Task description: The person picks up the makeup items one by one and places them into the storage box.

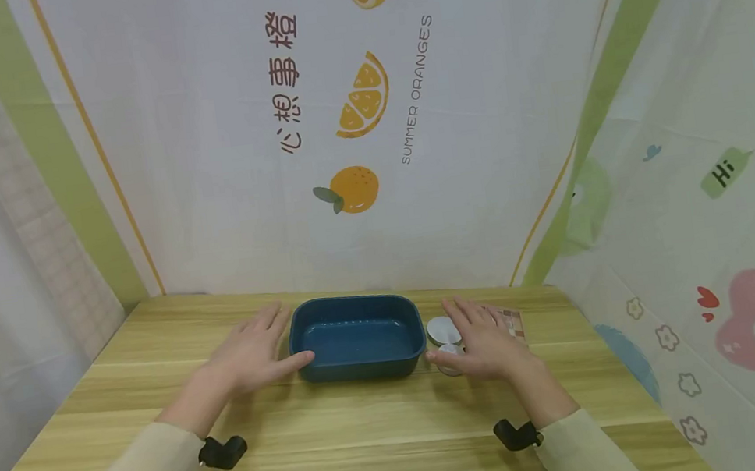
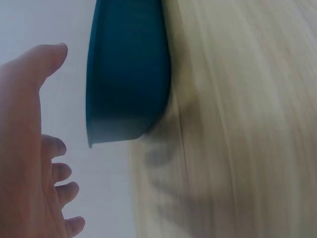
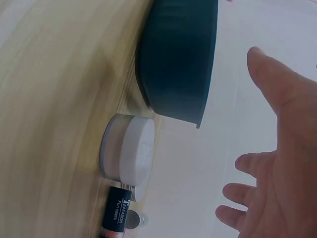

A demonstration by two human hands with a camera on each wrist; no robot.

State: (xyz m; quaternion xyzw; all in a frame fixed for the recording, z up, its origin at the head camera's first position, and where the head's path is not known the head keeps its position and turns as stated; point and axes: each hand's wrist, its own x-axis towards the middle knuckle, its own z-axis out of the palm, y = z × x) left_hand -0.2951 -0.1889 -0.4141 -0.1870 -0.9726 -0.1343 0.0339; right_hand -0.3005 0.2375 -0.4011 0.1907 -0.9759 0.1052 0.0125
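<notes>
A dark blue rectangular bin [image 1: 362, 371] stands on the table between my two hands. My left hand [image 1: 251, 358] is spread at its left end, the thumb overlapping the near left corner in the head view. In the left wrist view the left fingers [image 2: 67, 192] hold nothing. My right hand [image 1: 486, 341] hovers, fingers apart, over small round jars just right of the bin. One jar [image 3: 136, 148] has a white lid and clear sides. Beside it in the right wrist view lies a black-labelled tube [image 3: 116, 210]. The right hand grips nothing.
A brownish flat piece [image 1: 514, 322] shows behind the right hand, partly hidden by it. Near the tube is a small grey-capped item [image 3: 133, 219]. A white curtain printed with oranges [image 1: 239, 205] hangs along the back edge of the wooden table [image 1: 375, 448], with another patterned curtain [image 1: 674, 230] at right.
</notes>
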